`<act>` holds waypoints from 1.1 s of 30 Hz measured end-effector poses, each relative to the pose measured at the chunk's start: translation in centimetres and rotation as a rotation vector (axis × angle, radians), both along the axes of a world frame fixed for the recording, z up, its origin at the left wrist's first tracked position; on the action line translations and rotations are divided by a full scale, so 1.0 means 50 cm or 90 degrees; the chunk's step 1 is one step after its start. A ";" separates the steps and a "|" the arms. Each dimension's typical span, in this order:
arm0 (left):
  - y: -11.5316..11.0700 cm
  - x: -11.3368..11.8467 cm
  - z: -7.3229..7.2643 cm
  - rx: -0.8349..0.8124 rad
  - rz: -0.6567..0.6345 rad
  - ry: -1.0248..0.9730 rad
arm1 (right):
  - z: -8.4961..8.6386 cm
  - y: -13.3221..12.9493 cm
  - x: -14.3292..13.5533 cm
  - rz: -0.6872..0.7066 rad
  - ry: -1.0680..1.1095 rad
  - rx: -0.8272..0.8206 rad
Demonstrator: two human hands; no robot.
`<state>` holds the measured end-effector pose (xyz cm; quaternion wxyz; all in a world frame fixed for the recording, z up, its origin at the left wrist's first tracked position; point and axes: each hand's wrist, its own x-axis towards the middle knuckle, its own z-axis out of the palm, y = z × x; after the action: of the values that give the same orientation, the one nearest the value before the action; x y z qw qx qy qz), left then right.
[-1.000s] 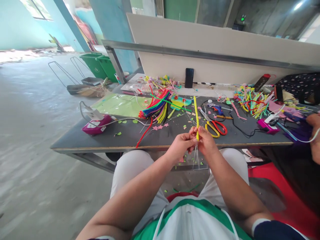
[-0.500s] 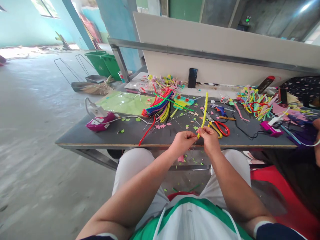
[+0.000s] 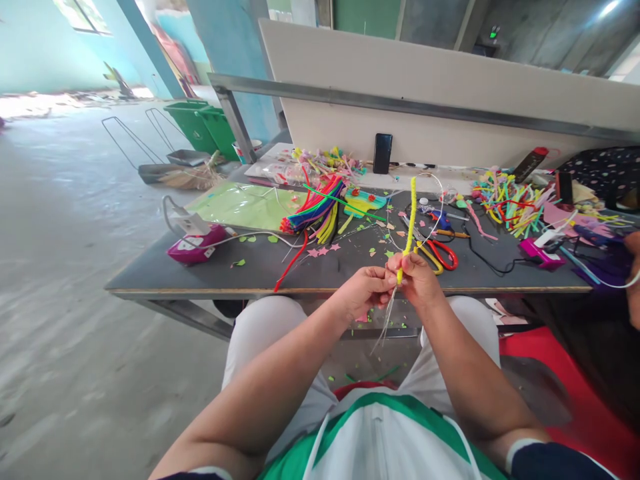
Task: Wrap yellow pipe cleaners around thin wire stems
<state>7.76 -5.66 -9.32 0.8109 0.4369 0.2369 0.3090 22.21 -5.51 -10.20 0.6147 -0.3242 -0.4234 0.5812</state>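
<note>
A fuzzy yellow pipe cleaner (image 3: 413, 213) stands upright above the front edge of the table. My right hand (image 3: 421, 277) pinches it near its lower end. My left hand (image 3: 370, 288) is closed at the same spot, its fingertips pressed against the bottom of the pipe cleaner and the thin wires there. Several fine wires (image 3: 386, 327) hang down below my fingers. A thin pale wire loop (image 3: 442, 193) arches behind the yellow stem; where it ends is hidden by my hands. Just behind my right hand lie scissors (image 3: 445, 255) with red and yellow handles.
Coloured pipe cleaners (image 3: 320, 210) lie bundled left of centre beside a green sheet (image 3: 240, 207). A phone (image 3: 383, 153) leans against the white board. A blue glue gun (image 3: 441, 220) and a magenta power block (image 3: 197, 245) lie on the table. Another person's hand (image 3: 634, 267) is at far right.
My left hand has shifted in closer against my right. The fine wires now hang clearly below my fingers, and a thin wire loop shows behind the yellow pipe cleaner.
</note>
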 end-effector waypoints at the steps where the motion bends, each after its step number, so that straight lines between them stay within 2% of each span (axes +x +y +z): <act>1: -0.003 0.002 -0.001 -0.008 -0.006 -0.009 | 0.000 -0.001 -0.001 0.023 0.006 0.004; 4: -0.006 0.006 -0.003 0.004 0.024 -0.008 | -0.001 0.002 -0.003 0.034 -0.008 -0.003; 7: 0.001 0.005 -0.005 0.078 0.101 0.058 | -0.009 0.012 -0.002 -0.043 -0.061 -0.019; 12: 0.011 0.008 -0.010 0.180 0.232 0.211 | -0.027 0.024 -0.002 -0.177 -0.203 0.022; 18: 0.010 0.012 -0.011 0.256 0.264 0.315 | -0.026 0.019 0.002 -0.242 -0.347 0.048; 21: 0.010 0.009 -0.006 0.294 0.266 0.358 | -0.023 0.018 0.006 -0.229 -0.364 0.047; 24: 0.009 0.007 -0.001 0.286 0.235 0.354 | -0.021 0.019 0.010 -0.183 -0.331 0.040; 30: 0.011 -0.002 0.002 0.246 0.158 0.265 | -0.013 0.019 0.013 -0.082 -0.171 0.009; 33: 0.012 -0.007 0.001 0.226 0.110 0.177 | -0.010 0.017 0.011 -0.005 -0.083 -0.011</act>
<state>7.39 -5.04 -9.25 0.6513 0.5891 0.3250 0.3509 22.74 -4.64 -10.69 0.5851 -0.3685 -0.4562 0.5602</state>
